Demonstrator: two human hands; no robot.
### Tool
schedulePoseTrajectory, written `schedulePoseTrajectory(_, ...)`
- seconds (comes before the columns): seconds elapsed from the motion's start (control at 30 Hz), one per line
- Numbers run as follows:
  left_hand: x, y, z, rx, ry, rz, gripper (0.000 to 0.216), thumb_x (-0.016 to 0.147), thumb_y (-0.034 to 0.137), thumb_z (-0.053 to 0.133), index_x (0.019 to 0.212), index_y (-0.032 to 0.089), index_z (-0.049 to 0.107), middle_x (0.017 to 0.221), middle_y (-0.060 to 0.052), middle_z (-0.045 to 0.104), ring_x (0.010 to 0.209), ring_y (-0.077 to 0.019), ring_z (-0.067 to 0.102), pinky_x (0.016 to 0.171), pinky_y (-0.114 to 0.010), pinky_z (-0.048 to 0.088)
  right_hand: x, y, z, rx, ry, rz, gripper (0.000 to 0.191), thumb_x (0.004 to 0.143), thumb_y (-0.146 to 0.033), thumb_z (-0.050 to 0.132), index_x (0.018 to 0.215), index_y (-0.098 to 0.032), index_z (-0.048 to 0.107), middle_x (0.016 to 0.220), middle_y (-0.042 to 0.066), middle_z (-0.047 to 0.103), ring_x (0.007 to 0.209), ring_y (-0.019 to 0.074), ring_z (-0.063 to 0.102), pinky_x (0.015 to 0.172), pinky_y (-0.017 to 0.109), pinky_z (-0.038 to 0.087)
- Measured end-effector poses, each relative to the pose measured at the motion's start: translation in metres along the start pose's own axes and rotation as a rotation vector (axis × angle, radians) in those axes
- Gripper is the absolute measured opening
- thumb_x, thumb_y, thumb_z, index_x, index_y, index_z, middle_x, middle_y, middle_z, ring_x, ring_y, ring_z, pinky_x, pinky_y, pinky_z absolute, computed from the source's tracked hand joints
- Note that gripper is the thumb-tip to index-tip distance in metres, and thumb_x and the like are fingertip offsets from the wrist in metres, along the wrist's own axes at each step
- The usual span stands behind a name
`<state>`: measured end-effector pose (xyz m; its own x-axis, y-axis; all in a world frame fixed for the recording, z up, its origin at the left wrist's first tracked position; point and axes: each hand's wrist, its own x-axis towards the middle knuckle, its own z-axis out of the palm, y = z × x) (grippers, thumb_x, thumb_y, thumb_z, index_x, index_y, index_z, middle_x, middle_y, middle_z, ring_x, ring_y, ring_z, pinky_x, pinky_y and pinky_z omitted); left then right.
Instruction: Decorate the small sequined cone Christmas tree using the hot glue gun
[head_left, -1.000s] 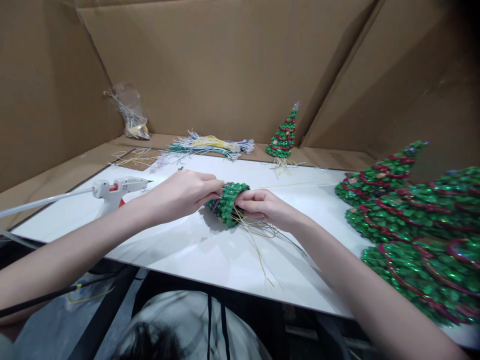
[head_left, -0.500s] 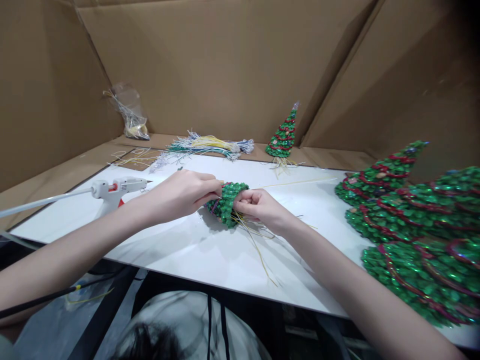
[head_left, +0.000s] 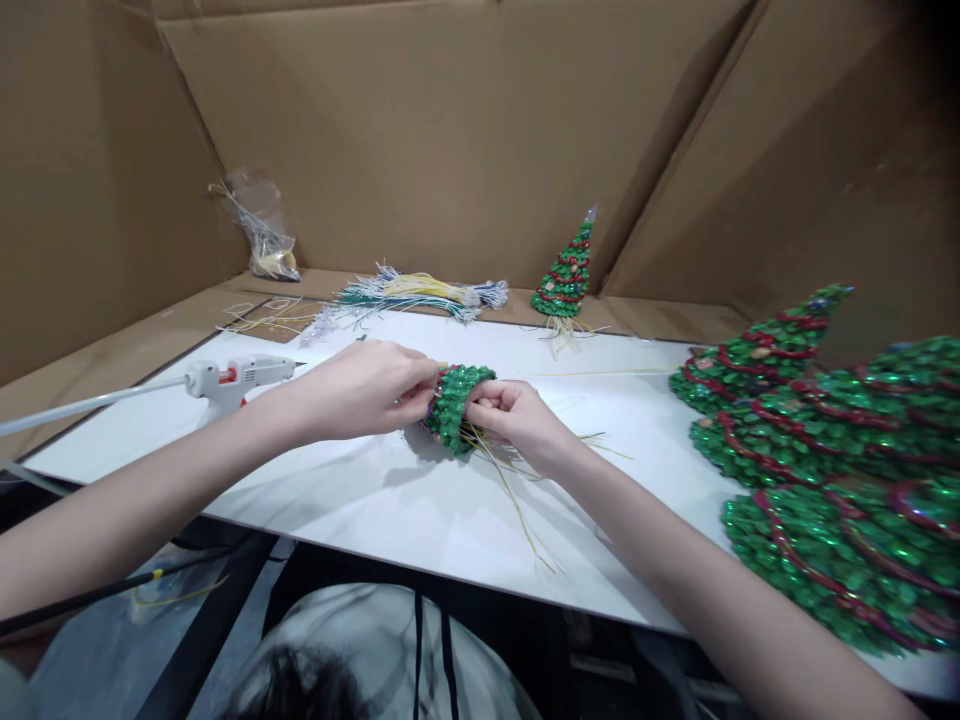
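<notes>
A small green Christmas tree [head_left: 453, 412] lies on its side between my hands, its open base turned to the right. My left hand [head_left: 379, 390] is closed in a pinch against the tree's decorated side; what lies between those fingertips is too small to make out. On the other side, my right hand [head_left: 517, 415] has its fingers curled at the rim of the base, with the tips tucked inside and hidden. Thin yellow wires [head_left: 517, 500] trail out of the base, below my right hand and onto the white board [head_left: 360, 510].
A glue gun [head_left: 244, 375] stands at the left. Bundled wires [head_left: 420, 290] and a plastic bag [head_left: 266, 230] sit at the back. One finished tree [head_left: 566, 270] stands upright behind; larger trees [head_left: 832, 560] lie at the right. Cardboard walls [head_left: 450, 140] enclose the board.
My left hand has shifted slightly, and its fingers press closer to the tree. The tree has turned a little in place. My right hand stays at the base.
</notes>
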<state>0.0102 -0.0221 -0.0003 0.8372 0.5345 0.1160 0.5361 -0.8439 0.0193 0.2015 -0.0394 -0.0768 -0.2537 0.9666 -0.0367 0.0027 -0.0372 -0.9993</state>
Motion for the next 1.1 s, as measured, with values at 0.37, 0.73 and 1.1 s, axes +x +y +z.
schedulePoseTrajectory(0.37, 0.008, -0.008, 0.001, -0.164, -0.057, -0.009, 0.015, 0.078, 0.016, 0.046, 0.063, 0.016, 0.050, 0.054, 0.004, 0.050, 0.048, -0.0075, 0.042, 0.049, -0.020, 0.026, 0.001, 0.004, 0.004, 0.141, -0.034, 0.009, 0.022, 0.056, -0.026, 0.071, 0.067, -0.013, 0.056, 0.041, -0.012, 0.031, 0.036, 0.0011, 0.020, 0.038, 0.021, 0.010)
schedulePoseTrajectory(0.73, 0.017, -0.005, -0.003, -0.060, -0.058, -0.013, 0.016, 0.069, 0.018, 0.052, 0.054, 0.016, 0.048, 0.048, 0.004, 0.045, 0.045, -0.0072, 0.036, 0.047, -0.021, 0.022, 0.003, 0.006, 0.002, 0.189, -0.105, -0.020, 0.026, 0.055, -0.027, 0.076, 0.064, -0.013, 0.055, 0.039, -0.012, 0.035, 0.034, 0.0007, 0.022, 0.036, 0.019, 0.011)
schedulePoseTrajectory(1.1, 0.011, 0.007, -0.001, 0.221, -0.008, 0.008, 0.017, 0.078, 0.019, 0.049, 0.065, 0.016, 0.060, 0.067, -0.002, 0.063, 0.055, -0.0117, 0.052, 0.048, -0.025, 0.019, 0.002, 0.008, 0.002, 0.155, -0.040, 0.000, 0.025, 0.055, -0.028, 0.074, 0.063, -0.015, 0.055, 0.041, -0.012, 0.030, 0.035, 0.0012, 0.021, 0.036, 0.019, 0.011)
